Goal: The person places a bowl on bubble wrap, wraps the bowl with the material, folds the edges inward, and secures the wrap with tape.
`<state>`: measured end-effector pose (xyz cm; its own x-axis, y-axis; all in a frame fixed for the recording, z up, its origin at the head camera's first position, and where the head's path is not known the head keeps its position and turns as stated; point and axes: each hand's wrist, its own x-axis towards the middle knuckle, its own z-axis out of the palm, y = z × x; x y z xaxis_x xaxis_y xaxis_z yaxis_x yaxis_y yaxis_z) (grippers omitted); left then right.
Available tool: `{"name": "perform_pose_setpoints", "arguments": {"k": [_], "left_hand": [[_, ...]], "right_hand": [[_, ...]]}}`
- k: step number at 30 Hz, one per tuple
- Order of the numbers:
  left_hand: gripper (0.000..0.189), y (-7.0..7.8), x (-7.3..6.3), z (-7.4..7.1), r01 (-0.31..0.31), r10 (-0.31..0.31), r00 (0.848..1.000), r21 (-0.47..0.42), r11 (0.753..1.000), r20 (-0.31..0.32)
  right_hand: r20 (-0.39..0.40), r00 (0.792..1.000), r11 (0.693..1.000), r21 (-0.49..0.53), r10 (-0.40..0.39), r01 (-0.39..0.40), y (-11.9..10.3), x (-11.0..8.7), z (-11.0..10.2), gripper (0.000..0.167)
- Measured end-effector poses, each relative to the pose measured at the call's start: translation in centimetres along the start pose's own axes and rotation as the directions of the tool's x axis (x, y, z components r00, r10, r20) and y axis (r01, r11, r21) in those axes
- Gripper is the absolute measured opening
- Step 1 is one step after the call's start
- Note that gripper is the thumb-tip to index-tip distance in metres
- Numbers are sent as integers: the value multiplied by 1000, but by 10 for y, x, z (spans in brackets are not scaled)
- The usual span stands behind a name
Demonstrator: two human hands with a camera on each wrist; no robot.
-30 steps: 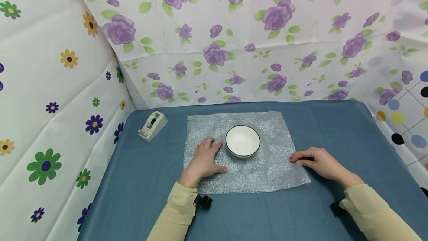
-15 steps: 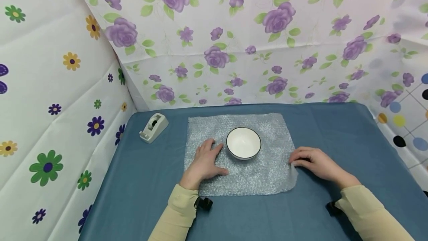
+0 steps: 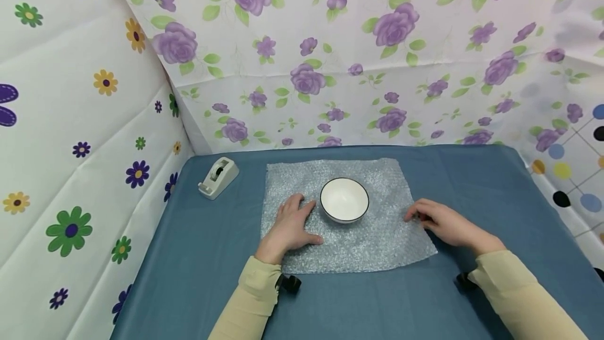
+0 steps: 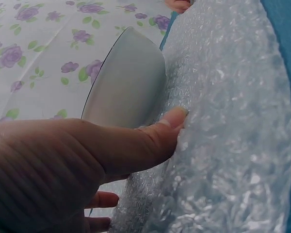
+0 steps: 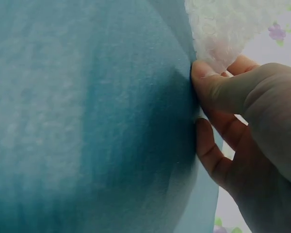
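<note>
A white bowl (image 3: 344, 200) with a dark rim stands upright near the middle of a bubble wrap sheet (image 3: 349, 251). My left hand (image 3: 289, 227) rests on the sheet left of the bowl, its fingers spread. In the left wrist view, the thumb of the left hand (image 4: 136, 145) lies on the bubble wrap (image 4: 233, 121), beside the bowl (image 4: 131, 80). At the sheet's right edge, my right hand (image 3: 443, 222) has its fingertips on the wrap. The right wrist view has the thumb and a finger of the right hand (image 5: 247, 111) pinching the wrap's edge (image 5: 218, 34).
A white tape dispenser (image 3: 218, 177) sits at the back left of the blue-covered table (image 3: 377, 308). Flower-printed cloth (image 3: 306, 109) hangs along the back, with more patterned cloth at both sides.
My right hand has moved slightly left, shifting its fingers along the wrap's right edge. The near right corner folded inward, then spread out again. My left hand and the bowl stay put.
</note>
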<state>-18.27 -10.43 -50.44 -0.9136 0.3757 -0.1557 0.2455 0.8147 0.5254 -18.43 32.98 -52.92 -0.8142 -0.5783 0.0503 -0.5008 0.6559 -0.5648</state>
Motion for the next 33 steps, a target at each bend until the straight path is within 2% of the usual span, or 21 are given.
{"name": "perform_pose_setpoints", "arguments": {"k": [5, 11, 18, 26, 29, 33], "left_hand": [[99, -2, 0, 2, -2, 2, 1000, 0, 1000, -4], [99, -2, -1, 2, 9, -9, 1000, 0, 1000, -1], [99, -1, 0, 0, 0, 0, 1000, 13, 1000, -4], [99, -1, 0, 0, -8, 8, 1000, 4, 1000, -4], [100, 0, 0, 0, -9, 9, 1000, -2, 1000, -2], [100, 0, 0, 0, -6, 6, 1000, -1, 1000, 2]], "right_hand": [[34, 999, 999, 14, 37, -38, 0, 5, 0, 34], [49, 990, 989, 65, 132, -136, -4, 10, -2, 27], [-30, 980, 975, 112, 199, -195, -4, 11, 0, 11], [-76, 958, 954, 145, 277, -264, -21, 9, -17, 19], [-102, 947, 947, 140, 303, -288, -30, 13, -24, 15], [-148, 942, 948, 150, 302, -281, -39, 24, -24, 13]]}}
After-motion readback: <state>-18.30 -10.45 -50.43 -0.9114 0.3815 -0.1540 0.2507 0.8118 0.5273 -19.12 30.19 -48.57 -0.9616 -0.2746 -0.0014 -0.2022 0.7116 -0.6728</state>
